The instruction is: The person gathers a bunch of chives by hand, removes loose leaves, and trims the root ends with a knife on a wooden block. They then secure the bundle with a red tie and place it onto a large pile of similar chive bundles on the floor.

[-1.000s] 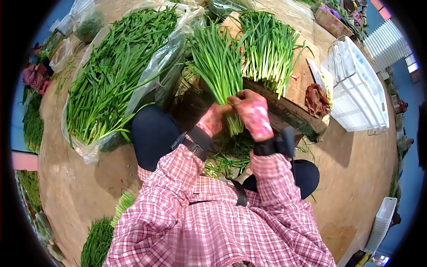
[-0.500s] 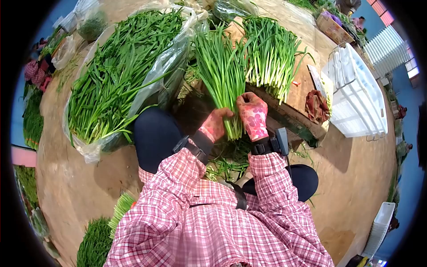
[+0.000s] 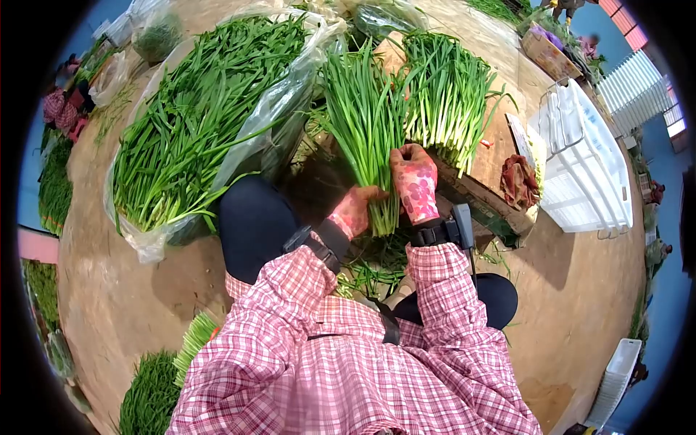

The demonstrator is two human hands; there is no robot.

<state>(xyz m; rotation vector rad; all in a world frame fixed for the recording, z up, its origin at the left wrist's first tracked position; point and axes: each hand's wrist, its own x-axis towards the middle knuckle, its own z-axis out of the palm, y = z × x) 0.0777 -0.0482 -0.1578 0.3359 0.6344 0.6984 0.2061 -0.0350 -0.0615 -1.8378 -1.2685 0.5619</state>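
A bunch of garlic chives (image 3: 366, 119) stands nearly upright before me, leaves up and pale cut ends down. Wrapped round its lower stalks from the left is my left hand (image 3: 355, 209), in a pink-patterned glove with bare-looking, soiled fingertips. My right hand (image 3: 415, 181), gloved alike, is closed against the bunch's right side, thumb and forefinger pinched together; what lies in the pinch is too small to make out. Just beyond it, more trimmed chives (image 3: 449, 101) lie on a wooden board (image 3: 500, 138).
A large plastic bag (image 3: 268, 127) of loose chives (image 3: 196, 130) lies to the left. White plastic crates (image 3: 587, 167) stand at right, near a crumpled reddish-brown cloth (image 3: 519, 181) on the board. Leaf scraps (image 3: 373, 275) litter the floor between my legs. Other people sit farther off.
The whole view has shifted slightly. Both hands stay at the bunch, the left still round the stalks and the right still pinched at its side.
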